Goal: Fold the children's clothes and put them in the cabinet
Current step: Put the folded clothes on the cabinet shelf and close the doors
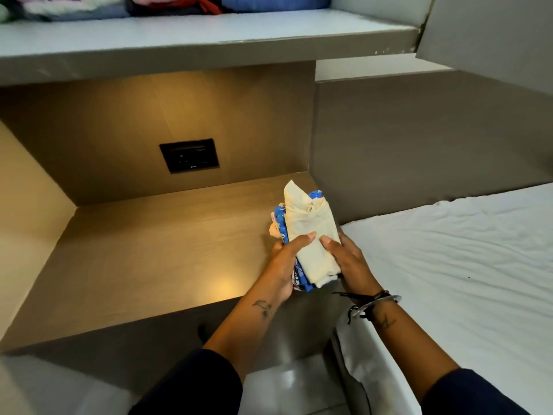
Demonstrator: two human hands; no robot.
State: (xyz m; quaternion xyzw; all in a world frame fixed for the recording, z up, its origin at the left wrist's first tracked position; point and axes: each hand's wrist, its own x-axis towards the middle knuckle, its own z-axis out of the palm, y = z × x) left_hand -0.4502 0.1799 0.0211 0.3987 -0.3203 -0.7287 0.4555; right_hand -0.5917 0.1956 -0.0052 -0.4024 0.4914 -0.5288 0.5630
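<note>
A small stack of folded children's clothes (308, 223), cream cloth on top and blue printed cloth beneath, is held over the right end of the wooden counter (149, 250). My left hand (284, 262) grips the stack's left side, thumb on top. My right hand (347, 262) grips its right side. Above, the grey cabinet shelf (209, 34) carries folded clothes (119, 7) in pink, white, blue and red along its back.
A black socket panel (190, 155) sits in the wooden back wall of the niche. A bed with a white sheet (463, 265) lies to the right, its corner by my right wrist. A grey panel (419, 130) rises behind the bed.
</note>
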